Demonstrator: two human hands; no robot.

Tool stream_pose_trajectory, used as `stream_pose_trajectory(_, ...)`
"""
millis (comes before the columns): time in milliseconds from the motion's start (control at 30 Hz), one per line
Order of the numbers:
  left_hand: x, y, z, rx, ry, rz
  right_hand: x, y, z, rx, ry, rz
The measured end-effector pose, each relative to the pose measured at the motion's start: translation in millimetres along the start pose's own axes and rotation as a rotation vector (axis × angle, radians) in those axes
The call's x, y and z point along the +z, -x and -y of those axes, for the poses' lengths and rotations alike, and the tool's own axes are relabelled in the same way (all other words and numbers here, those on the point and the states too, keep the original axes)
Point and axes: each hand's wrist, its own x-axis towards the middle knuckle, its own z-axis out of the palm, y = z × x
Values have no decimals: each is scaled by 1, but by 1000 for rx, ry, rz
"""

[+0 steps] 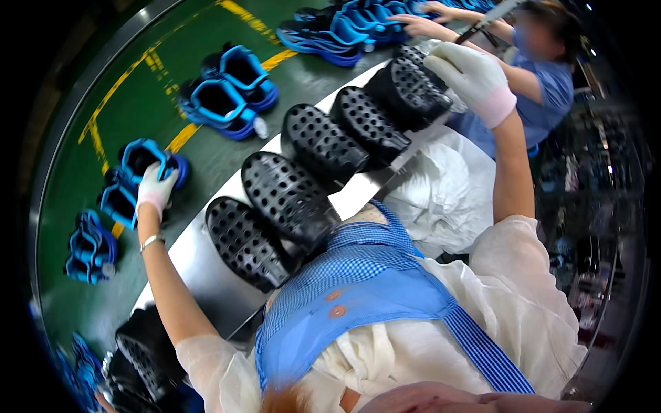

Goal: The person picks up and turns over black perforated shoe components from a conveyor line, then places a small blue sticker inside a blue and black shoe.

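Note:
My left hand [157,189], in a white glove with a pink cuff, grips the collar of a blue-and-black shoe [142,153] at the left, one of a pair. Its fingers reach over the shoe's edge. In front of me, several black perforated shoe-shaped forms [281,193] lie in a slanting row on a pale surface [180,260]. My right hand [475,79], gloved the same way, is bent with its fingers together beside the farthest black form [410,89] at the upper right. What those fingers pinch is hidden; crinkled clear material shows around them.
More blue-and-black shoes stand in pairs [234,89] on a green surface [131,89] with yellow lines. White crumpled sheeting [441,196] lies right of the forms. A co-worker [544,89] in blue reaches toward shoes at the far right. More black forms [141,351] sit at the lower left.

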Motion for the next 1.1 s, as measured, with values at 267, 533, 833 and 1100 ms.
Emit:
stream_pose_trajectory(267,-5,-21,-3,-176,-125,230,13,50,-34,287,-85,174)
stream_pose_trajectory(533,-23,-13,-19,-154,-424,149,28,73,-56,305,-205,284)
stream_pose_trajectory(833,-19,20,-100,500,-504,-27,35,75,-62,228,-288,245)
stream_pose_trajectory(1100,55,-10,-122,456,-307,153,19,74,-54,214,-288,230)
